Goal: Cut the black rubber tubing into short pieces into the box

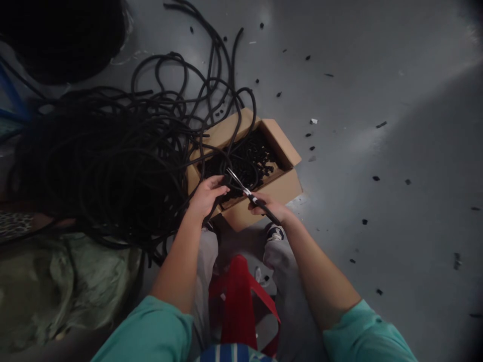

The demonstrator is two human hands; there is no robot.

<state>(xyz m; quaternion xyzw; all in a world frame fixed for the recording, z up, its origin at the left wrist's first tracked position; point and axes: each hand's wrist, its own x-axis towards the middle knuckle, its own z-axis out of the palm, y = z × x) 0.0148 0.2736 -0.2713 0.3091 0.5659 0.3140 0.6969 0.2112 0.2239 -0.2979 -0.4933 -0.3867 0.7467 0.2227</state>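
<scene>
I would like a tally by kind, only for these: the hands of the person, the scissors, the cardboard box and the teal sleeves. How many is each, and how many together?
Hands: 2, the left hand and the right hand
Scissors: 1
Cardboard box: 1
Teal sleeves: 2
Total: 6

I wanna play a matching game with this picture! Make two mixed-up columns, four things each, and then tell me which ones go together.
Things
1. Black-handled metal scissors
2. Brown cardboard box
3. Long black cords
4. Crumpled dull-green sheet-like covering

Places and states
A. Tangled in a big heap
B. In the lower left of the picture
C. Held in the right hand
D. Open, with small black pieces inside

Right pairs
1-C, 2-D, 3-A, 4-B
</scene>
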